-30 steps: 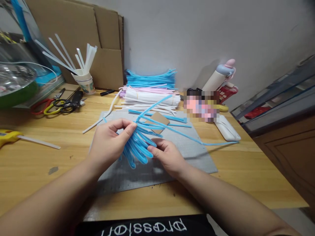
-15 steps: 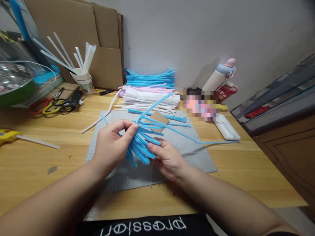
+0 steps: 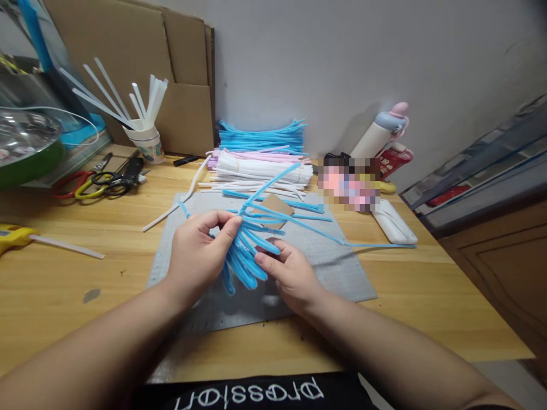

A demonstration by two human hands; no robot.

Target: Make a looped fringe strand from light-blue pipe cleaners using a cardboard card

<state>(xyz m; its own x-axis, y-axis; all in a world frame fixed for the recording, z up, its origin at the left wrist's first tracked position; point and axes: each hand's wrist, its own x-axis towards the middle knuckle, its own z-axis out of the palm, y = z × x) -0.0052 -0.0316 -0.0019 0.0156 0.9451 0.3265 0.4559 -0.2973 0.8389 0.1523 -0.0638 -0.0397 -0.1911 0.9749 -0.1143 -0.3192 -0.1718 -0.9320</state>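
Several blue pipe cleaners (image 3: 247,266), bent into a fan of long loops, are held above a grey mat (image 3: 342,279). My left hand (image 3: 203,245) pinches the gathered end of the loops between thumb and forefinger. On the right side of the fan, my right hand (image 3: 290,270) is closed on one of the loops with its thumb on top. From the pinched end, one straight stem points up and another long one runs right past the mat's edge. Straight blue pipe cleaners and a small brown cardboard piece (image 3: 277,206) lie on the mat behind.
Bundles of blue pipe cleaners (image 3: 260,138) and white pipe cleaners (image 3: 260,171) lie by the wall. Scissors (image 3: 92,185), a paper cup (image 3: 145,142) of white sticks and a yellow glue gun (image 3: 15,238) are at left. A white case (image 3: 393,222) and a bottle (image 3: 376,134) stand right.
The blue loops have turned slightly in my hands, their lower tips shifting a little down and left. My right thumb has moved slightly along the loop. Both hands keep their hold.
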